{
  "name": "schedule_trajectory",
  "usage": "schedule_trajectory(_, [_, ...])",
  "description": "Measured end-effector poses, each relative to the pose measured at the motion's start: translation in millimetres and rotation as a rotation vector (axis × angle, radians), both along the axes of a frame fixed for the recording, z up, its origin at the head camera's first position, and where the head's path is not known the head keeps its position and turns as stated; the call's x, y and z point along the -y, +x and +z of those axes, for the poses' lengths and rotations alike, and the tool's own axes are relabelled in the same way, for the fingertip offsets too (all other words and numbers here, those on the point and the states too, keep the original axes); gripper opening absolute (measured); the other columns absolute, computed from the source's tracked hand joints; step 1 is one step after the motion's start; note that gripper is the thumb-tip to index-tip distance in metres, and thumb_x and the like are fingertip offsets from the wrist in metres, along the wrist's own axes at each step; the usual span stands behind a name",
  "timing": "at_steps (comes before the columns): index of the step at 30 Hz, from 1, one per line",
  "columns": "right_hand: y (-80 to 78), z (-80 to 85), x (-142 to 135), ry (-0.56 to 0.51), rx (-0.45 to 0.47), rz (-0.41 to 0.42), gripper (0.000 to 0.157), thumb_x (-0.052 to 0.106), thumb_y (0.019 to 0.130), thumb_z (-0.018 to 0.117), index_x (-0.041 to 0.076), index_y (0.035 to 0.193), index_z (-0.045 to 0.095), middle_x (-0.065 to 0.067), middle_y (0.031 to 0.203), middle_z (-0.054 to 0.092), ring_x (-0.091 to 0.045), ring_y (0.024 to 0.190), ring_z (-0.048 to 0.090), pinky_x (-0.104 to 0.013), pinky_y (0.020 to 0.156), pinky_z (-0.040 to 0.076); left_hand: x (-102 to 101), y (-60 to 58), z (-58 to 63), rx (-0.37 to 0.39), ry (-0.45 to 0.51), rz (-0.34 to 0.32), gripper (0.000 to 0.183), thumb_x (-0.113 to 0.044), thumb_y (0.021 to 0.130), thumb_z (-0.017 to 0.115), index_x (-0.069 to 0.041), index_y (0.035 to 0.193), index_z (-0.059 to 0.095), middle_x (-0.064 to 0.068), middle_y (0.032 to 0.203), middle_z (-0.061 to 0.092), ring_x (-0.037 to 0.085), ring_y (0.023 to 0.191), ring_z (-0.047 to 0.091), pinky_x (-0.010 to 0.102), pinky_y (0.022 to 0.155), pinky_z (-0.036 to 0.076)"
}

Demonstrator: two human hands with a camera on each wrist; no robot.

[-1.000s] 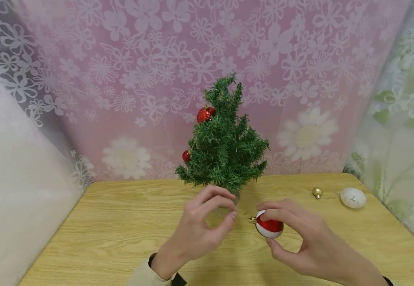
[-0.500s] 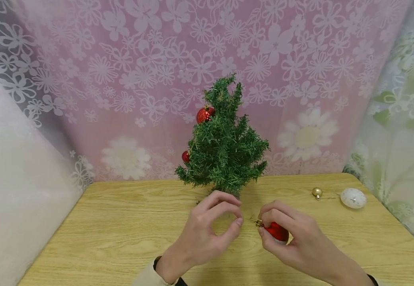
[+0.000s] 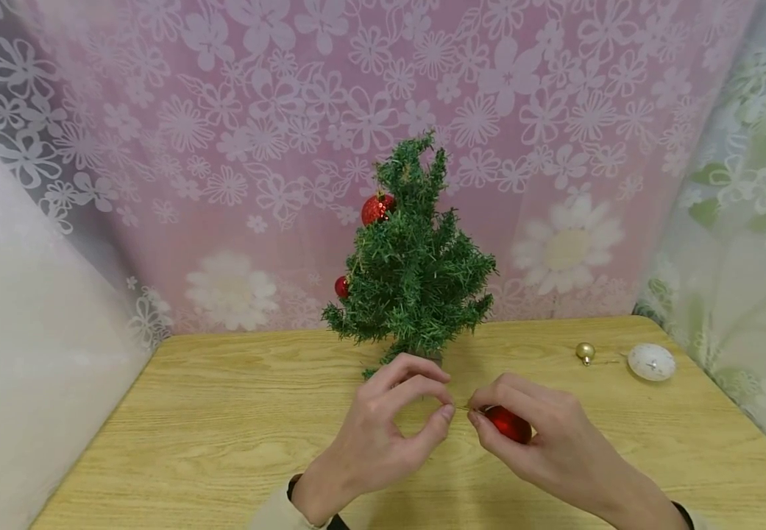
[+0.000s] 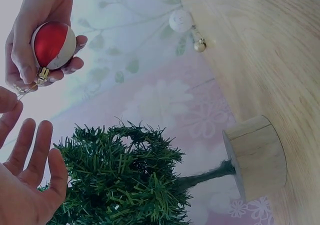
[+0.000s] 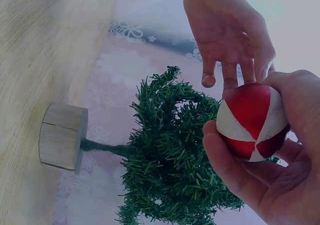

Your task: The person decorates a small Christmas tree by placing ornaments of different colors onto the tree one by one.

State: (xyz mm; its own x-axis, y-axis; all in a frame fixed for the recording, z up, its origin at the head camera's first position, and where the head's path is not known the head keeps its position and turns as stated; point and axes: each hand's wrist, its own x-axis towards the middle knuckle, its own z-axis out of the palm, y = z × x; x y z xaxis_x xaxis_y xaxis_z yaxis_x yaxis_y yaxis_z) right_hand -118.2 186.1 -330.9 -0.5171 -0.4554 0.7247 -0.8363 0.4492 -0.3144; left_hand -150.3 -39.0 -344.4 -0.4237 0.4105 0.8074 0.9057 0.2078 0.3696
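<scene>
Your right hand (image 3: 548,434) curls its thumb and fingers round the round red-and-white bauble with the gold metal cap (image 5: 252,122), held up off the pale wood-grain worktop (image 3: 243,419), in front of the small green artificial tree (image 3: 416,265) and a little to its right. Your left hand (image 3: 383,430), directly in front of the tree, pinches the thin gold thread loop (image 4: 29,89) between thumb and forefinger; its other fingers are spread apart.

The step in hand looks like drawing that loop out from the cap. To do it well, let the right grip carry the bauble's weight and hold the cap turned toward your left fingertips. Pull only enough to straighten the thread; a sharp tug could slip it from the pinch or work the cap loose. Ease the fingertips apart so the loop stands wide rather than twisted, and press lightly on the bauble, as its surface may be slick.

Mind the red glittery ball (image 3: 378,210) and the smaller red ball (image 3: 342,286), both on the tree's left side: a knock to the branches could disturb them.
</scene>
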Motion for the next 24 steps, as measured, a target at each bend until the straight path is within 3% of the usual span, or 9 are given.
schedule_trajectory(14, [0.0, -0.1, 4.0, 0.007, -0.036, -0.03, 0.017, 0.03, 0.106, 0.053, 0.025, 0.102, 0.069, 0.016, 0.085, 0.06, 0.009, 0.064, 0.046, -0.005, 0.057, 0.039, 1.0, 0.5, -1.1, -0.029, -0.008, 0.009, 0.007, -0.012, 0.097, 0.067, -0.017, 0.099, 0.072, 0.0, 0.114, 0.067, 0.01, 0.094, 0.067, 0.013, 0.082, 0.051])
schedule_trajectory(17, [0.3, 0.6, 4.6, 0.007, -0.029, -0.038, 0.02, 0.031, 0.107, 0.049, 0.023, 0.102, 0.067, 0.017, 0.086, 0.058, 0.009, 0.064, 0.044, -0.004, 0.058, 0.038, 2.2, -0.7, -0.1, -0.092, -0.051, 0.073, 0.008, -0.012, 0.093, 0.07, -0.018, 0.098, 0.072, -0.002, 0.113, 0.068, 0.009, 0.095, 0.067, 0.018, 0.084, 0.05])
schedule_trajectory(24, [-1.5, -1.5, 5.5, 0.014, -0.049, -0.051, 0.019, 0.028, 0.108, 0.048, 0.021, 0.103, 0.064, 0.013, 0.098, 0.064, 0.004, 0.078, 0.057, -0.009, 0.069, 0.047, 3.6, -0.7, 1.3, -0.321, -0.186, 0.26, 0.005, -0.018, 0.088, 0.073, -0.022, 0.091, 0.072, -0.007, 0.101, 0.072, 0.008, 0.092, 0.068, 0.027, 0.081, 0.049])
